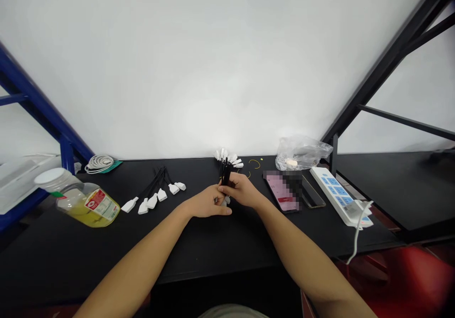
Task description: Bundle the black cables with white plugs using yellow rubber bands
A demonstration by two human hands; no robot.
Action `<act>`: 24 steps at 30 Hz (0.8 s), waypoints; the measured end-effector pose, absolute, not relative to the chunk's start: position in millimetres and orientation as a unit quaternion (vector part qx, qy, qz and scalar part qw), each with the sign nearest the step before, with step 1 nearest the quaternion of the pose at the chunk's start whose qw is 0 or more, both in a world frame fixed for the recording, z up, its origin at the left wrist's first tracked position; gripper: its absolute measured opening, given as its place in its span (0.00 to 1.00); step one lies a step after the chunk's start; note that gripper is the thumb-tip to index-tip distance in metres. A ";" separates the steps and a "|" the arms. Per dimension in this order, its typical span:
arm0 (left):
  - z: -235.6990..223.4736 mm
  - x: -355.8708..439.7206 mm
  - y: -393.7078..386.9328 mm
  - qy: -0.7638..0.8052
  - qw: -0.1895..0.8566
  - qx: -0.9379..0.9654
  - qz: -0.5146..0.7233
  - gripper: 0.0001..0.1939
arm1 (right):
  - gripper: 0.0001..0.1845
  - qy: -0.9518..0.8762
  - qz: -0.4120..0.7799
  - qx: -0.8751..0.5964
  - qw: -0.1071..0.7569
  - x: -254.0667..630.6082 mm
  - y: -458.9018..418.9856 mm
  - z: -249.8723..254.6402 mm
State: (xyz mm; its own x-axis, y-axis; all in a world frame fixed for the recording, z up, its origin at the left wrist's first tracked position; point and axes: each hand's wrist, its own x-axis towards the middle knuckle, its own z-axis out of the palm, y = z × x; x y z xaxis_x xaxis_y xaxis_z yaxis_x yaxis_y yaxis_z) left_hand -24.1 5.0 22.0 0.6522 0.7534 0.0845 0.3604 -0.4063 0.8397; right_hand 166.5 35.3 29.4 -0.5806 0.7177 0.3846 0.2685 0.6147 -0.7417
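Observation:
At the middle of the black table, both hands are closed round a bundle of short black cables point(225, 170). White connectors point(234, 159) fan out from its far end, and a bit of white shows between the hands. My left hand point(206, 202) wraps the lower part from the left, thumb stretched toward the right. My right hand point(243, 190) pinches the black cables from the right, just above the left fingers. Further left lies a loose group of similar black cables point(153, 183) with white connectors point(152, 201) facing me. Thin yellow rubber bands point(255, 161) lie beyond my right hand.
On the left stand a jar of yellow liquid point(85, 204) and a coiled white cable point(99, 163). On the right are a phone point(282, 192), a dark flat device point(313, 192), a clear plastic bag point(302, 152) and a power strip point(339, 195). A white wall rises behind.

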 end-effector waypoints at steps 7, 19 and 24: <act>46.4 -87.2 23.1 0.479 0.333 0.724 0.368 0.26 | 0.09 -0.817 0.350 -0.301 0.346 167.0 35.9 29.7; 27.2 -146.1 46.7 0.818 0.156 0.551 0.057 0.18 | 0.07 -0.805 0.358 -0.323 0.347 165.6 34.3 29.7; 20.2 -129.4 46.7 0.758 0.175 0.624 0.080 0.12 | 0.07 -0.799 0.367 -0.325 0.347 165.0 33.9 29.7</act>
State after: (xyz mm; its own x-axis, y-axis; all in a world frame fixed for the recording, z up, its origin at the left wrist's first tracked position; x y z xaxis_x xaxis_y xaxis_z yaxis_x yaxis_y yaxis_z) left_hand -129.4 46.7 20.2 -0.1612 0.9731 -0.1643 0.9170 0.2093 0.3395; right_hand 165.0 33.9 29.7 -0.5478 0.7743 0.3168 0.2643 0.5195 -0.8126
